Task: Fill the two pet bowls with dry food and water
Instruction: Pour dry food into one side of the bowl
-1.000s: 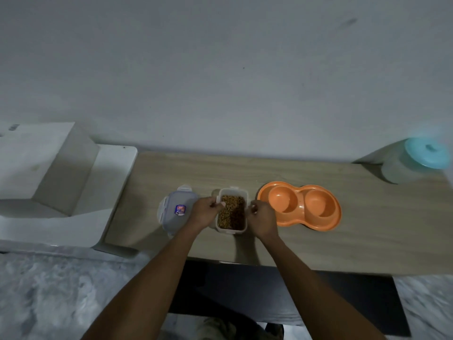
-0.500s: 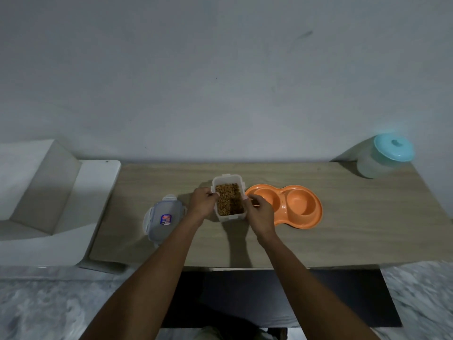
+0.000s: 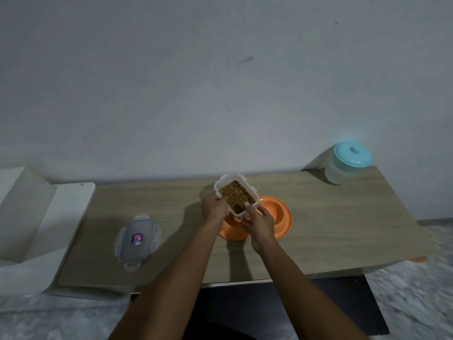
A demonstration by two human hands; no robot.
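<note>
At the far left stands a white unit (image 3: 36, 227) beside the wooden table (image 3: 343, 224). On the table's left part lies the clear lid (image 3: 137, 240), flat and well apart from the hands. In the middle, the left hand (image 3: 214, 207) and the right hand (image 3: 259, 225) hold the open food container (image 3: 236, 195) in the air, above the left half of the orange double bowl (image 3: 282, 218). The fingers of both hands are curled and pressed on the container's sides; it is full of brown dry food and leans a little. The bowl's right cup looks empty; the left cup is hidden. At the far right stands a water container with a turquoise lid (image 3: 348, 163), closed.

The risk: the container is very full, so a fast tilt can send food over the bowl's rim onto the table, or into the cup meant for water.
</note>
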